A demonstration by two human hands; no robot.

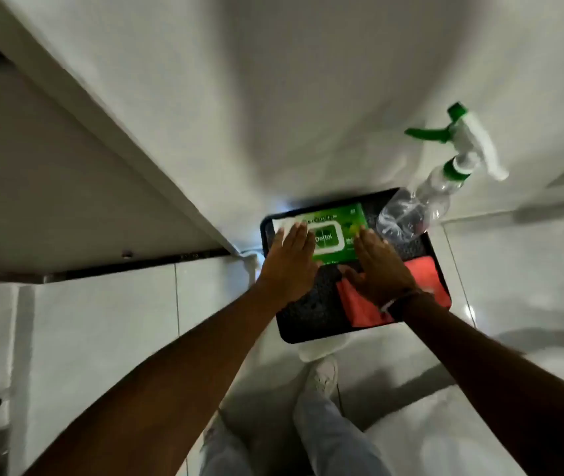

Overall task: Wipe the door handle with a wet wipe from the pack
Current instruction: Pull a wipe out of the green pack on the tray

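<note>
A green wet wipe pack lies at the far end of a black tray. A white wet wipe sticks out at the pack's left edge. My left hand lies flat over that wipe and the pack's left end, fingers together; its grip underneath is hidden. My right hand presses down on the pack's right side, with the thumb at the near edge. No door handle is in view.
A clear spray bottle with a green and white trigger stands at the tray's far right corner. A red cloth lies under my right wrist. The tray rests on something white above a glossy tiled floor; my legs and a shoe are below.
</note>
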